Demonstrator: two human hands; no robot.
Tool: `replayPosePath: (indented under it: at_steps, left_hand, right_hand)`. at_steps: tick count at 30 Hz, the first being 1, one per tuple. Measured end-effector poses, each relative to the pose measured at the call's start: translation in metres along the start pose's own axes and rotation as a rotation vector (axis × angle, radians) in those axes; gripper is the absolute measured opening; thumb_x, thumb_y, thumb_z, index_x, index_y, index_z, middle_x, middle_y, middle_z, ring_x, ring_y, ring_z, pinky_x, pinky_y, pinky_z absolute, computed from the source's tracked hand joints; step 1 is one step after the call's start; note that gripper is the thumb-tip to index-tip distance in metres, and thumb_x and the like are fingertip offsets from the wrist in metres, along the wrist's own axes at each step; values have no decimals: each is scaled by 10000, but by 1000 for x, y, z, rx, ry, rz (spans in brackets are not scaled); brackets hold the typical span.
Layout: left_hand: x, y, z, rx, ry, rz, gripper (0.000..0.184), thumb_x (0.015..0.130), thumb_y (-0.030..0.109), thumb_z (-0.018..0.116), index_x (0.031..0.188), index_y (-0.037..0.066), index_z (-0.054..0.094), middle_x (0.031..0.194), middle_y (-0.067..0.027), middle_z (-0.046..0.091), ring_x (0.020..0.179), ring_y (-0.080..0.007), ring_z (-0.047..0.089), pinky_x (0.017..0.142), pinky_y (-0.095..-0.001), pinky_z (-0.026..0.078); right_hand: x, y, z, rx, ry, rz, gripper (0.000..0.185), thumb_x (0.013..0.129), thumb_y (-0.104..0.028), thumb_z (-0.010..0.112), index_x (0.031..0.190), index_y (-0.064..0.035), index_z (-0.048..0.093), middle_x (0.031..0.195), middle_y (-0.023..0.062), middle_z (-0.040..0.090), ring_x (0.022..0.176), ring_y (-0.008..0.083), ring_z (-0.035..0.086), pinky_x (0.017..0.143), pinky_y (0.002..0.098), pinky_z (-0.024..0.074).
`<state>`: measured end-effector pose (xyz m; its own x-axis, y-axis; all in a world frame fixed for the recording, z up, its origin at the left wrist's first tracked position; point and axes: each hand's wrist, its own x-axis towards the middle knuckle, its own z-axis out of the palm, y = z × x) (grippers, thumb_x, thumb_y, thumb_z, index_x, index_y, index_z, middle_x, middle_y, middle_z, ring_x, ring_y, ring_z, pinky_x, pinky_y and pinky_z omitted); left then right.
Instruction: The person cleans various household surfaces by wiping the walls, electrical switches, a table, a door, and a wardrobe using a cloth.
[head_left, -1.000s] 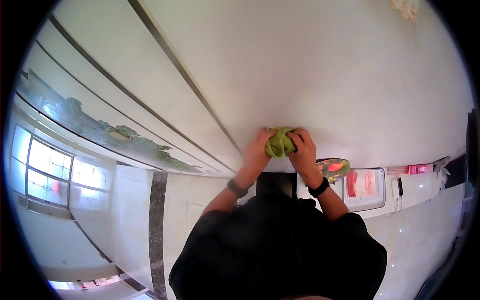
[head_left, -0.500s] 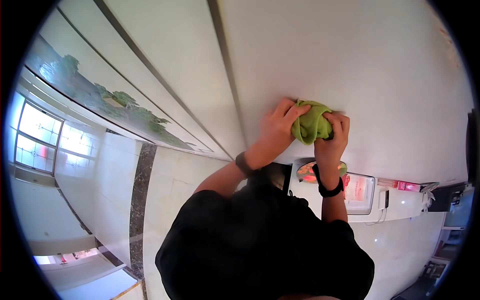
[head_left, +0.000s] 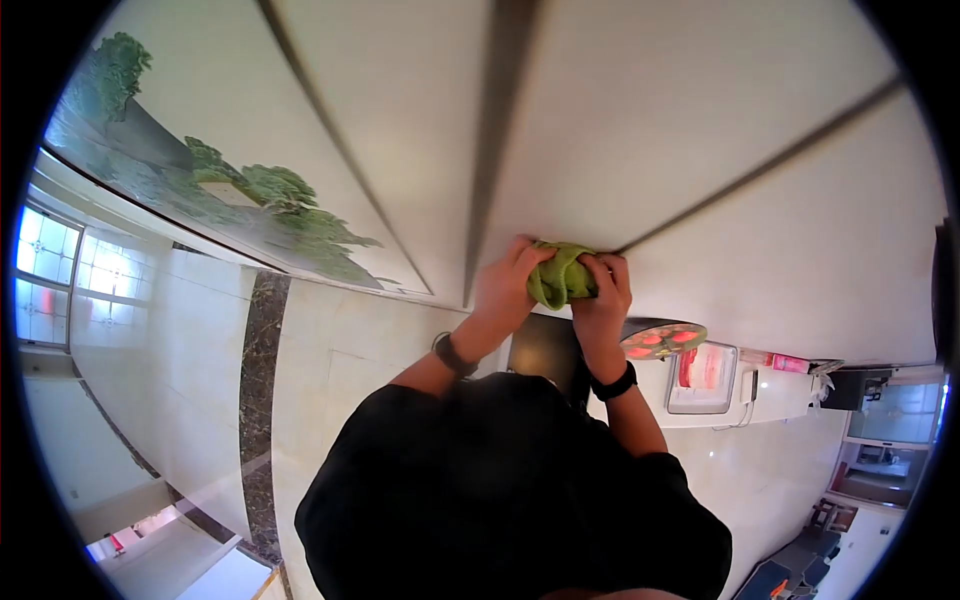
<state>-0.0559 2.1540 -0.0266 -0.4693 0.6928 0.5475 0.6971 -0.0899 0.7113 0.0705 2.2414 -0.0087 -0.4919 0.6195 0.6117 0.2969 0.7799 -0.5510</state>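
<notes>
Green cloth [head_left: 562, 277] in 2-handed grip [head_left: 504, 291]

The cloth [head_left: 565, 277] is green; the shirt [head_left: 500, 490] is plain black; the wall [head_left: 640, 120] is off-white, dark-lined; the floor strip [head_left: 257, 400] is dark, marbled.

Loose black short-sleeved top [head_left: 500, 490] with a pair of dark wristbands [head_left: 616, 384].

We count one left hand [head_left: 503, 290] and one right hand [head_left: 603, 305], one green cloth [head_left: 564, 276], two dark wristbands [head_left: 614, 383], one black shirt [head_left: 510, 490], three dark wall grooves [head_left: 494, 120], one rectangular tray [head_left: 700, 409], one round patterned disc [head_left: 662, 340] and one broad marble floor strip [head_left: 257, 400].
</notes>
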Motion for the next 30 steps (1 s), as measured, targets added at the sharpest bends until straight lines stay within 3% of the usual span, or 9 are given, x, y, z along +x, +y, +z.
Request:
replayPosePath:
  at_steps: [7,11,16,19,22,26,30]
  left_hand:
    - [-5,-65,-106,-43,203,-103,379,682,-24,707,1030,115,653,949,-83,632,839,-307,643,699,-368,536]
    - [13,-60,-137,-102,235,2,406,666,-10,718,1049,117,671,936,-83,639,810,-292,647,666,-353,537]
    - [56,-20,-138,-164,145,216,441,650,23,732,1076,118,675,933,-81,625,774,-278,647,609,-329,523]
    - [61,-6,-120,-160,112,269,442,652,34,732,1082,121,674,952,-74,616,784,-269,644,607,-329,518]
    - [48,-15,-104,-181,87,262,455,668,36,724,1109,128,662,973,-68,609,799,-262,645,620,-342,522]
    - [12,-61,-94,-127,0,152,474,686,39,722,1143,138,642,1009,-74,611,840,-280,646,663,-363,528]
    - [-9,-90,-109,-97,-14,6,483,684,31,728,1147,140,638,1066,-90,621,909,-315,638,702,-374,530]
  right_hand:
    - [11,-83,96,-25,-123,-79,543,510,125,687,1023,-48,647,1013,120,566,897,333,605,735,387,519]
    - [29,-124,89,10,-148,9,550,557,110,681,1081,-42,613,1049,147,562,930,360,596,764,403,514]
    - [39,-126,52,-94,65,3,490,667,33,701,1133,-24,560,1147,193,537,1072,375,546,903,418,459]
    - [38,-114,50,-107,259,-9,545,616,4,770,1120,-39,568,1170,186,525,1056,366,557,845,394,491]
    - [12,-82,66,-119,293,31,506,656,-27,778,1116,-39,568,1156,167,528,1056,342,552,849,385,480]
    - [-15,-64,95,-50,140,31,484,644,-3,758,1086,-19,561,1060,160,546,1007,347,553,855,396,466]
    - [-19,-73,122,27,20,27,501,561,116,703,1031,-30,609,1047,155,559,933,351,586,782,379,508]
